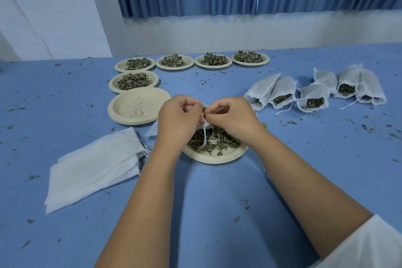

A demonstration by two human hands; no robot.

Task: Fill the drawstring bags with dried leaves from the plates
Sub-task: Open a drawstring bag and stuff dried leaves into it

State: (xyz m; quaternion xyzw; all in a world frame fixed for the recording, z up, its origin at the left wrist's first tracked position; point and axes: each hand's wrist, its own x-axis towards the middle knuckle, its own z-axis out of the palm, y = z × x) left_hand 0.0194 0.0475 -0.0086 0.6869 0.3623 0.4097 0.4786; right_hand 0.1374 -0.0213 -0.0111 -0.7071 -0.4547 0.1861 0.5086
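My left hand (177, 118) and my right hand (231, 115) meet over a paper plate (217, 158) of dried leaves (217, 140). Both pinch the mouth of a white drawstring bag (205, 123), which is mostly hidden behind my fingers. Its strings (204, 139) dangle onto the leaves. A corner of the bag's cloth shows left of my left wrist. A stack of flat empty bags (93, 167) lies to the left. Several filled bags (313, 91) lie at the right.
Several plates heaped with leaves (174, 61) line the back, with one more (133, 81) in front of them at the left. A stack of empty plates (136, 105) sits below that. Leaf crumbs litter the blue table (217, 213). A wall and blue curtain stand behind.
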